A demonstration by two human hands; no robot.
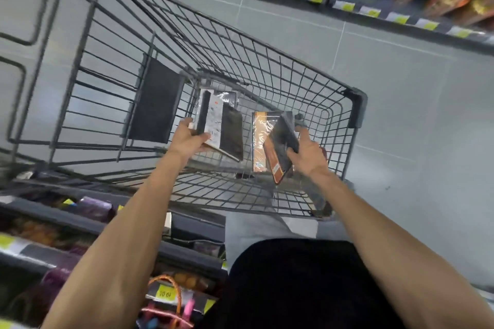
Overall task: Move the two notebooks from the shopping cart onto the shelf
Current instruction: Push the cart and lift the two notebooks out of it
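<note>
While both notebooks are in hand, neither has reached a shelf, so the task looks about half done. The left hand (191,139) has its grip closed on the edge of the black-and-white notebook (222,128), and the right hand (310,153) has its grip closed on the orange-and-black notebook (279,152). Both are held over the shopping cart (358,109) (lifted off its wire floor, it seems). The lower-left shelf (192,224) is partly hidden by the arms. Blur smears the covers, and the orange wrapped piece behind the right book cannot be identified.
</note>
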